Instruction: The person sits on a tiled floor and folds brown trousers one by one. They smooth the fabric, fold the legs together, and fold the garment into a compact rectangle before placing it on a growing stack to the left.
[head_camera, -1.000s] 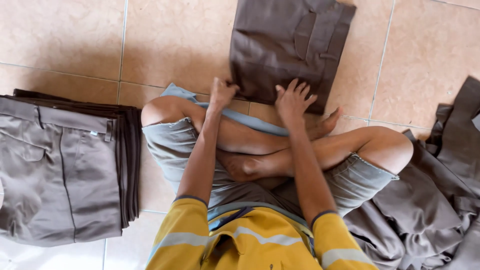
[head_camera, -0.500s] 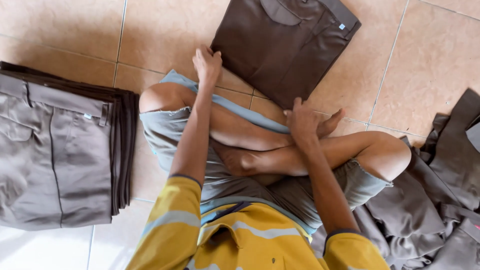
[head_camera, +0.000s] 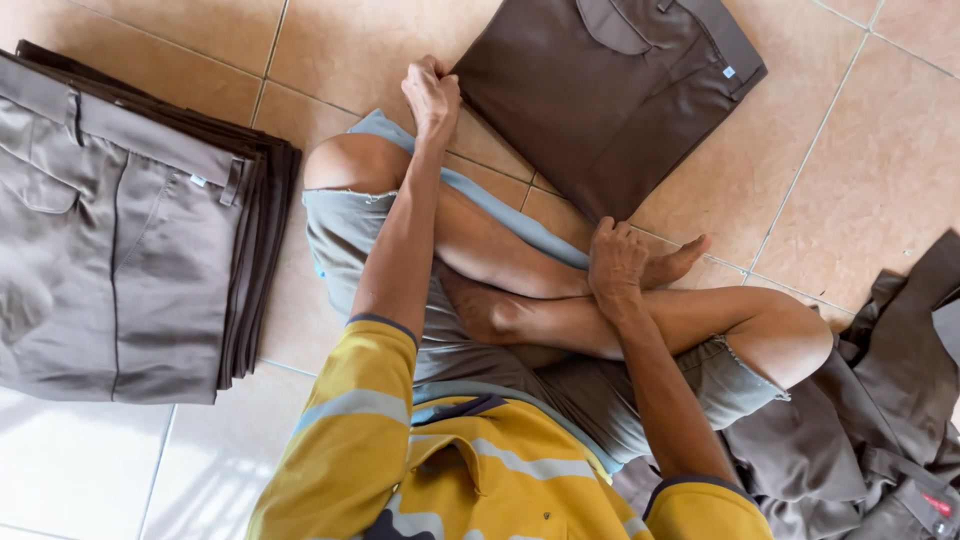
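I sit cross-legged on a tiled floor. A folded pair of dark brown trousers (head_camera: 610, 95) lies on the tiles in front of my legs, turned at an angle. My left hand (head_camera: 432, 97) grips its near left corner with the fingers closed. At the near right corner, my right hand (head_camera: 615, 262) pinches the fabric edge just above my crossed shins. Both arms, in yellow sleeves with grey stripes, reach forward over my knees.
A stack of several folded brown trousers (head_camera: 130, 215) lies on the floor to my left. A loose heap of unfolded brown trousers (head_camera: 880, 420) lies at my right knee. Beige floor tiles (head_camera: 860, 190) surround the folded pair.
Both hands lay flat on the folded trousers' near edge a second ago. They have moved apart to its two near corners and closed on them, and the trousers have turned to an angle.
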